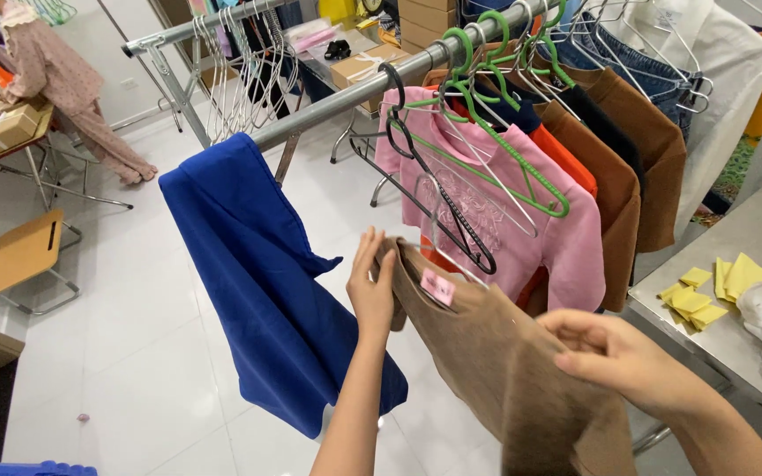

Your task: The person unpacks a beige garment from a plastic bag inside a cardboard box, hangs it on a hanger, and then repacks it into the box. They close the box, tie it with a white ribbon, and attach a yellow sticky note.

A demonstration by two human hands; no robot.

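Two hands, left hand gripping brown garment, right hand pinching it

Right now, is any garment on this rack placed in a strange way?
Yes. The blue garment is draped straight over the metal rail with no hanger, while the pink top and brown tops beside it hang on hangers. The left hand and right hand hold a tan garment, off the rail.

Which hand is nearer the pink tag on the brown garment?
Left. The left hand grips the brown garment just beside the pink tag; the right hand holds it farther down.
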